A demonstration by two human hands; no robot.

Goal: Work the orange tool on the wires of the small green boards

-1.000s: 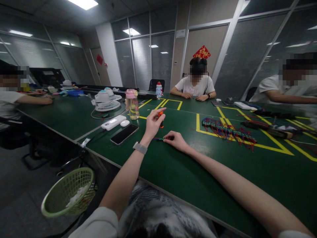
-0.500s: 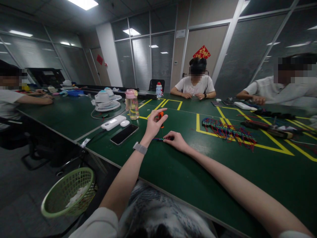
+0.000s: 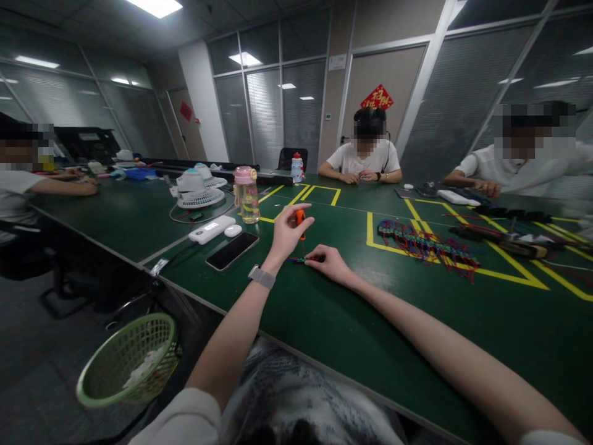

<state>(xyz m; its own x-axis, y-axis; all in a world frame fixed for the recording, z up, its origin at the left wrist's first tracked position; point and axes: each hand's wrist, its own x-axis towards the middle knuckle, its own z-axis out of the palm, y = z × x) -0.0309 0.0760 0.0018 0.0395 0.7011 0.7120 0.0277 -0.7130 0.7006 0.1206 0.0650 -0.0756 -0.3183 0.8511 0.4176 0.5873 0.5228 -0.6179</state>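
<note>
Orange screwdriver (image 3: 301, 217) stands upright over the small green part (image 3: 300, 260) pinched in the right hand (image 3: 330, 262); the left hand (image 3: 285, 235) surrounds its handle, grip firmness unclear.

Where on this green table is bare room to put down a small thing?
Bare: between the right forearm and the wired parts; left of the white fans. Crowded: under the left hand, at the screwdriver; around the pink-lidded bottle, phone and white device; among dark items far right.
</note>
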